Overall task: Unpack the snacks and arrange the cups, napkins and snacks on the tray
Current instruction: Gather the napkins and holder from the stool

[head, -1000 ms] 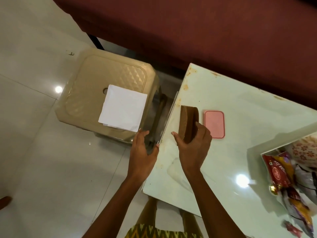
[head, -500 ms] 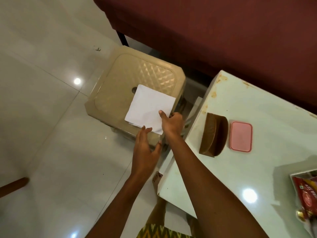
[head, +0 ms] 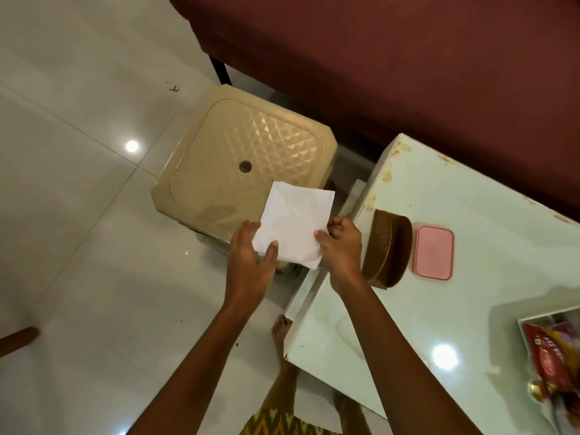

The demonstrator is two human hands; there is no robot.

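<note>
A dark maroon upholstered sofa (head: 408, 73) fills the top of the frame, and glossy white floor tiles (head: 72, 215) cover the left side. At lower right lies the pale green glass-topped table (head: 470, 293). Its near left corner juts toward the person, so anything carried to it must clear that edge.

A beige plastic stool with a quilted seat (head: 238, 158) stands at the centre of the frame, between the sofa and the table corner.

Just below the stool's near edge, a stack of white paper napkins (head: 295, 224) is held in the air between both hands. The left hand (head: 248, 271) supports its lower left corner, thumb pressed on top and fingers beneath. The right hand (head: 340, 246) pinches the right edge between thumb and curled fingers. This two-handed hold probably keeps the loose sheets squared and together.

On the table, just right of the right hand, a brown curved plastic holder (head: 389, 249) stands on edge, likely meant for the napkins. Beside it lies a pink rectangular plastic lid (head: 434, 252).

At the lower right edge, red and yellow snack packets (head: 546, 350) sit in a white-rimmed tray (head: 533, 317), only partly in view.
</note>
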